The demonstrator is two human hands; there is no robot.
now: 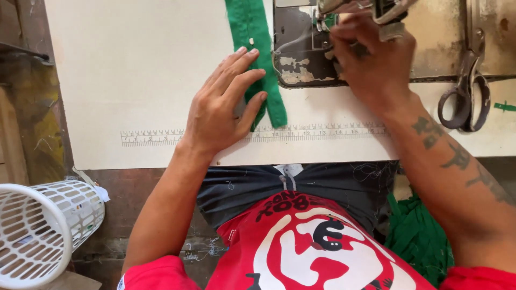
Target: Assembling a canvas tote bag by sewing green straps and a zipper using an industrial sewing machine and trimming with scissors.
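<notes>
My left hand (pixel 226 102) lies flat on the pale sewing table (pixel 134 70), fingers spread and pressing on a long green fabric strip (pixel 252 32) that runs from the top edge down past my fingers. My right hand (pixel 373 64) is up at the sewing machine's needle area (pixel 349 11), fingers bent over the metal plate (pixel 301 59); whether it pinches anything is hidden by the hand itself. The strip's lower end lies just right of my left fingers.
Large metal scissors (pixel 466 91) lie on the machine bed at the right. A printed ruler strip (pixel 322 131) runs along the table's front. A white plastic basket (pixel 43 225) stands at lower left, and green cloth (pixel 419 236) is bunched by my right leg.
</notes>
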